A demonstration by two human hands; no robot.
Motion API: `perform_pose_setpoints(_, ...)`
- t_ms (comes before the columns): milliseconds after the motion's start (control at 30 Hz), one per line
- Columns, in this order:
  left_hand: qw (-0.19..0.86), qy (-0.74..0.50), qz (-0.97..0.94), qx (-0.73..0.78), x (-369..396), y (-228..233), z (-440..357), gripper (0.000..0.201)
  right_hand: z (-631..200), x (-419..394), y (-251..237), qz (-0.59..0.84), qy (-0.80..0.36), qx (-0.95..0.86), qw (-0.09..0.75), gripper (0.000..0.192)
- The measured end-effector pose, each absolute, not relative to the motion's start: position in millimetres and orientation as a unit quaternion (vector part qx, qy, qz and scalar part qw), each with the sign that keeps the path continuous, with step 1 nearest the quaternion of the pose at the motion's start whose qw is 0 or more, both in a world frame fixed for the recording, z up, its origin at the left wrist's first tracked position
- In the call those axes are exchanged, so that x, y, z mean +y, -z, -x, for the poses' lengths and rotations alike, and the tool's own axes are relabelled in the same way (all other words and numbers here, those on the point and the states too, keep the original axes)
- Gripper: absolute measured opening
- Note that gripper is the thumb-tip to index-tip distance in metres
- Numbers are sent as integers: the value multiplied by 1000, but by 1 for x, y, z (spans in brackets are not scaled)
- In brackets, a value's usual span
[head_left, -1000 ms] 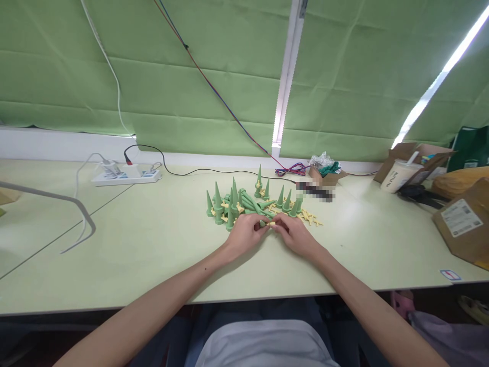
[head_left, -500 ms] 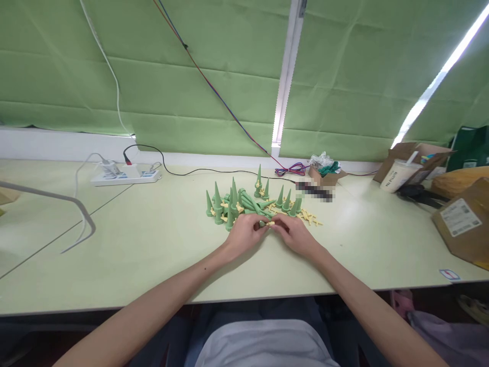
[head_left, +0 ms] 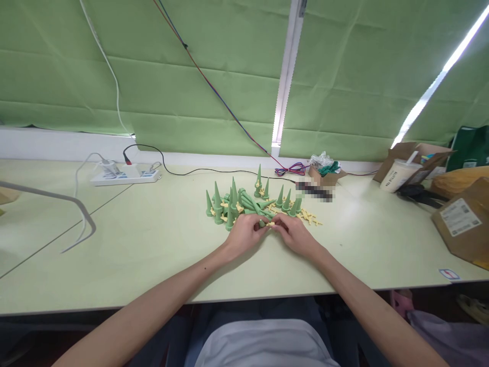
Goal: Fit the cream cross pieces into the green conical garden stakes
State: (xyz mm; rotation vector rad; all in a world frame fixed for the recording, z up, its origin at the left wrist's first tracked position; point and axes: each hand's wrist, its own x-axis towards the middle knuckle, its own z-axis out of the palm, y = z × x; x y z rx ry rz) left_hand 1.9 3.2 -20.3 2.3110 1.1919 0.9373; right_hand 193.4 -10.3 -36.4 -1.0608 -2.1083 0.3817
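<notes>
My left hand point(head_left: 246, 232) is closed around a green plastic spike point(head_left: 262, 223), of which only one end shows between the fingers. Close against it, my right hand point(head_left: 292, 230) pinches a small yellow plastic piece point(head_left: 270, 224), which meets the green part. Whether the two are joined I cannot tell. Just beyond my left hand stand several upright green spikes point(head_left: 217, 201), some with yellow pieces on them. More green spikes point(head_left: 252, 201) lie in a heap behind both hands. Loose yellow pieces point(head_left: 307, 216) are scattered beyond my right hand.
A white power strip point(head_left: 126, 177) lies at the back left, with a black cable running right. A small open carton point(head_left: 326, 176) is at the back. On the right are a lidded cup point(head_left: 399, 176) and a cardboard box point(head_left: 464, 221). A grey bent bar point(head_left: 86, 216) crosses the left.
Both hands stay in nearly the same place. The fingers have shifted very slightly, and the green end and yellow piece show a little more clearly.
</notes>
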Motion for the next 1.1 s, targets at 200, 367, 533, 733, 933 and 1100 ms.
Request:
perform_pose_setpoints(200, 191, -330, -823, 422, 3, 21, -2, 19, -195, -10, 37, 416, -129, -827, 355, 12)
perform_pose_setpoints(367, 186, -332, -825, 417, 3, 20, -2, 18, -194, -10, 37, 416, -128, -826, 358, 13)
perform_pose_setpoints(533, 186, -332, -828, 411, 4, 20, -1, 19, -193, -9, 36, 412, -144, -819, 373, 10)
perform_pose_setpoints(733, 190, -339, -828, 404, 4, 21, 0, 21, -194, -8, 39, 407, -138, -821, 376, 8)
perform_pose_setpoints(933, 188, -340, -826, 409, 5, 23, 0, 20, -195, -9, 38, 400, -131, -830, 366, 11)
perform_pose_setpoints(1100, 191, -338, -823, 414, 5, 23, 0, 19, -195, -10, 37, 401, -133, -832, 359, 13)
